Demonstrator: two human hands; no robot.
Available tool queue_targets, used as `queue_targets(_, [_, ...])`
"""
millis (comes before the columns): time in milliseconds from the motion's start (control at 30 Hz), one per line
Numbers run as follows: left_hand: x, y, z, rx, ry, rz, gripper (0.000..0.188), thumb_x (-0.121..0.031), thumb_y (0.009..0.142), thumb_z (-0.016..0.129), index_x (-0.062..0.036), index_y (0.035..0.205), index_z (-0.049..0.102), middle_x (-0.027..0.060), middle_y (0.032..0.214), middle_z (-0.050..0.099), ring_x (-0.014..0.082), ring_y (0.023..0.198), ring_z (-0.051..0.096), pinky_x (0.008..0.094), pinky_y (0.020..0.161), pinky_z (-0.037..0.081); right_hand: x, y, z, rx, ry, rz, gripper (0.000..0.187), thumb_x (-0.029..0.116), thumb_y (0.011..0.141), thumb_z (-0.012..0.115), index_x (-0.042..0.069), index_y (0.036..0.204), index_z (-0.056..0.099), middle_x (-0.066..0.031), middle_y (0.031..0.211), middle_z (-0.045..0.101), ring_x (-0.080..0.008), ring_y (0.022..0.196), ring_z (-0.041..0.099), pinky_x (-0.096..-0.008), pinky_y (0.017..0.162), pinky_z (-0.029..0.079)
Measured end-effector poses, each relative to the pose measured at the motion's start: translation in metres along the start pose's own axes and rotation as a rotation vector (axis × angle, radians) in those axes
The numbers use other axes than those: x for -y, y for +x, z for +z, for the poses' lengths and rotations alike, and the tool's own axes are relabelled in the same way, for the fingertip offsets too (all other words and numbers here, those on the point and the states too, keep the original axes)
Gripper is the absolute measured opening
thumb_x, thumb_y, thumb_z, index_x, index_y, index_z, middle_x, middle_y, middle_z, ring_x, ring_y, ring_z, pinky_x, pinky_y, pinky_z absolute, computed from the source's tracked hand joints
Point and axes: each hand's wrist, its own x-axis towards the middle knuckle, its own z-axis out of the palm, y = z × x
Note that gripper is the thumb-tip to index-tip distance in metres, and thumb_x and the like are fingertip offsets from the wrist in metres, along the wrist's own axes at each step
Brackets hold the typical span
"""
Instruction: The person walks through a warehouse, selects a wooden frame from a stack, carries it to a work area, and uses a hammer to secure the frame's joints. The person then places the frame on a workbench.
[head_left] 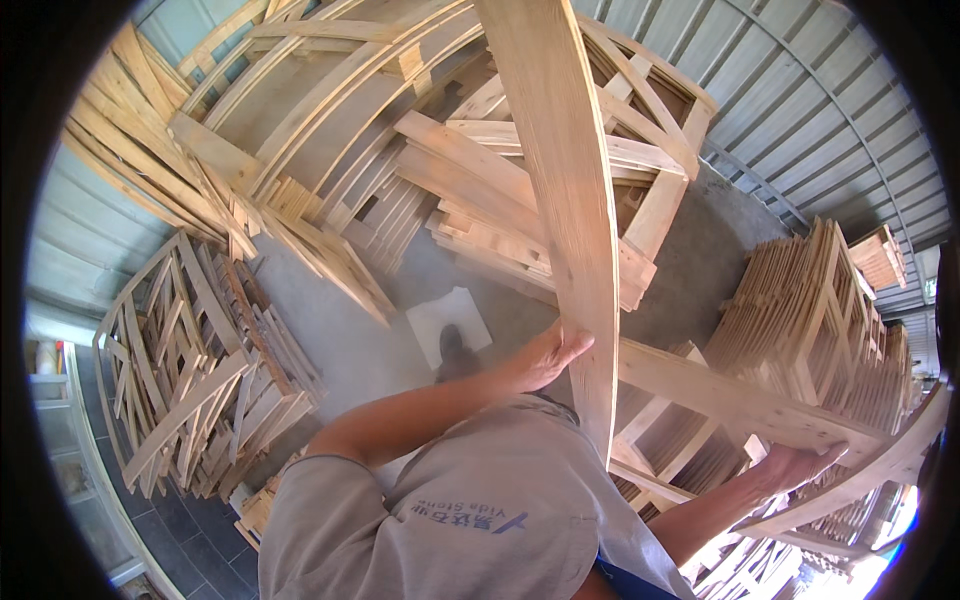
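A large wooden frame is up close in front of me. Its long pale board [572, 190] runs from the top edge down past my body, and a crosspiece [740, 392] extends from it to a curved board [900, 440] at the right. My left hand [545, 358] is closed on the left edge of the long board, its fingertips partly hidden. Farther right, my right hand [797, 468] grips the lower edge of the crosspiece near the curved board. Some of its fingers are hidden behind the wood.
Stacked wooden frames [790, 310] stand at the right. Boards lie piled ahead [480, 180], with curved strips [130, 140] at the far left. A heap of wooden pieces [200, 370] sits on the left. A white sheet [447, 318] lies on the floor by my foot.
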Motion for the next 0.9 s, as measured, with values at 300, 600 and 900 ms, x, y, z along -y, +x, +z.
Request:
queue_targets(300, [0.039, 0.047, 0.022, 0.2, -0.346, -0.419, 0.062, -0.048, 0.093, 0.055, -0.0103, 0.139, 0.035, 0.0073, 0.135, 0.045, 0.0195, 0.125, 0.042, 0.0426, 0.105, 0.036, 0.013, -0.009, 0.01, 0.145, -0.111, -0.057, 0.05, 0.034, 0.093, 0.055, 0.0, 0.13, 0.047, -0.0147, 0.119, 0.056, -0.0265, 0.109, 0.054, -0.045, 0.101, 0.041])
queue_targets(600, [0.056, 0.105, 0.056, 0.412, -0.421, -0.515, 0.052, -0.047, 0.091, 0.057, -0.0108, 0.128, 0.049, 0.0044, 0.122, 0.055, 0.0155, 0.111, 0.051, 0.0374, 0.095, 0.042, 0.021, -0.015, 0.033, 0.181, -0.124, -0.155, 0.074, 0.039, 0.085, 0.063, -0.006, 0.135, 0.035, -0.0196, 0.133, 0.038, -0.0268, 0.119, 0.043, -0.0455, 0.106, 0.034])
queue_targets(900, [0.061, 0.126, 0.084, 0.598, -0.512, -0.636, 0.055, -0.05, 0.093, 0.054, -0.0118, 0.131, 0.046, 0.0041, 0.123, 0.053, 0.0163, 0.115, 0.049, 0.0388, 0.097, 0.041, 0.053, -0.009, 0.007, 0.542, -0.111, -0.287, 0.079, 0.04, 0.073, 0.071, -0.006, 0.127, 0.037, -0.0155, 0.109, 0.047, -0.0264, 0.099, 0.046, -0.041, 0.09, 0.038])
